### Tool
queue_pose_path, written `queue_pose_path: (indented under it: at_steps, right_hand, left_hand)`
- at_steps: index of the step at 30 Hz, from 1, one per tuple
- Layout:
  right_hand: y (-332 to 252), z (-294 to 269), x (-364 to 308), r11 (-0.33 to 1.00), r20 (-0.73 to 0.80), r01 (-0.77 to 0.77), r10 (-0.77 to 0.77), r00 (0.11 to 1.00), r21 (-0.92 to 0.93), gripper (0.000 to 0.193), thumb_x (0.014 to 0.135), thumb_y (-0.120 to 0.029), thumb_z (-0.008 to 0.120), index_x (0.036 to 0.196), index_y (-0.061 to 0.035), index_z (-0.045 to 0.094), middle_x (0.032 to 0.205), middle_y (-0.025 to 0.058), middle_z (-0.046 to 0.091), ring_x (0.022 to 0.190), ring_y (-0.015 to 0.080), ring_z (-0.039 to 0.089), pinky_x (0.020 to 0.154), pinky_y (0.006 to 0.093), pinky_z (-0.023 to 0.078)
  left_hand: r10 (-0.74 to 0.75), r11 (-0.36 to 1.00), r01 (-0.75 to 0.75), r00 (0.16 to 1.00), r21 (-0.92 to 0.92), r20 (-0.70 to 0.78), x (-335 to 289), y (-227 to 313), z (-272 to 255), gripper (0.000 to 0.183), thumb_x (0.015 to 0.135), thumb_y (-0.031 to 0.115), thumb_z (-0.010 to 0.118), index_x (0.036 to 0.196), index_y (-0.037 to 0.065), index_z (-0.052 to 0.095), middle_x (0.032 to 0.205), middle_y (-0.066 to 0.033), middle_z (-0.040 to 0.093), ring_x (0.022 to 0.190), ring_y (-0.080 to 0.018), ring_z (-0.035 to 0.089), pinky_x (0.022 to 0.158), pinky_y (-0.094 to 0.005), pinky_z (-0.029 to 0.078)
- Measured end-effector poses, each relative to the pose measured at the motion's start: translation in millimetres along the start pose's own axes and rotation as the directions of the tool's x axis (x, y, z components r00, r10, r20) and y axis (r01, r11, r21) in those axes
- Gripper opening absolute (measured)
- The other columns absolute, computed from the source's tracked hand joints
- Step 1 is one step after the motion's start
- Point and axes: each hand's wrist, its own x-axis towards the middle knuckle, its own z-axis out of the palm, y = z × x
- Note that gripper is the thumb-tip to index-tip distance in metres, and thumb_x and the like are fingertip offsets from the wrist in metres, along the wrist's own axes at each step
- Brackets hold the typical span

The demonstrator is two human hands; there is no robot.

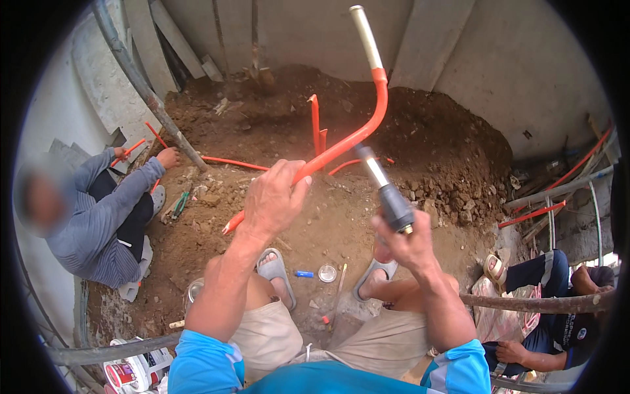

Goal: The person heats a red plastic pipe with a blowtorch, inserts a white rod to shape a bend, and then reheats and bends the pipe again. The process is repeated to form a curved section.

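The left hand (275, 200) is gripping the bent orange pipe (357, 136) near its lower end, apparently for steadiness; the right hand (415, 244) is holding a torch (396, 207) beside the pipe, nozzle facing it, presumably for directing heat.

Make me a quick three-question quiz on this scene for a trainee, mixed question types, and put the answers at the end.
1. Multiple choice: what does the right hand hold?
A) a brush
B) a black tool with a metal nozzle
C) a shovel

2. True or false: the left hand is empty.

3. Fill in the blank: seen from the wearer's side, the small blue cylinder lies just to the ____ of the small round object.

Key:
1. B
2. False; it grips a bent orange pipe.
3. left
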Motion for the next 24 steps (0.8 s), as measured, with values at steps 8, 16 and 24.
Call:
queue_pose_path:
  at_steps: [8, 16, 24]
  right_hand:
    - [5, 5, 3, 0.968, -0.070, 0.204, -0.216, 0.974, -0.147, 0.039, 0.089, -0.015, 0.087, 0.123, -0.0017, 0.074, 0.088, 0.0128, 0.073, 0.076, 0.0265, 0.072, 0.073, 0.0415, 0.058]
    - [4, 2, 10, 0.943, 0.002, 0.304, -0.306, 0.952, -0.138, 0.032, 0.092, -0.016, 0.086, 0.116, -0.0014, 0.072, 0.085, 0.0124, 0.071, 0.073, 0.0272, 0.071, 0.070, 0.0416, 0.056]
    - [7, 2, 8, 0.956, 0.010, 0.289, -0.289, 0.957, -0.058, 0.031, 0.090, -0.015, 0.086, 0.113, -0.0005, 0.072, 0.090, 0.0136, 0.073, 0.079, 0.0299, 0.073, 0.073, 0.0427, 0.058]
  left_hand:
    - [0.056, 0.992, -0.054, 0.998, 0.110, -0.011, -1, 0, 7, 0.027, 0.096, 0.014, 0.081, 0.119, 0.003, 0.074, 0.109, -0.0150, 0.076, 0.095, -0.0374, 0.076, 0.083, -0.0477, 0.060]
    - [0.057, 0.993, -0.053, 0.998, 0.103, -0.040, 2, -1, 7, 0.026, 0.096, 0.014, 0.081, 0.118, 0.003, 0.074, 0.108, -0.0146, 0.076, 0.095, -0.0370, 0.076, 0.082, -0.0472, 0.060]
    - [0.024, 0.997, -0.022, 0.999, -0.070, 0.028, 2, -6, 4, 0.027, 0.096, 0.014, 0.080, 0.119, 0.002, 0.075, 0.108, -0.0176, 0.078, 0.097, -0.0377, 0.077, 0.086, -0.0456, 0.060]
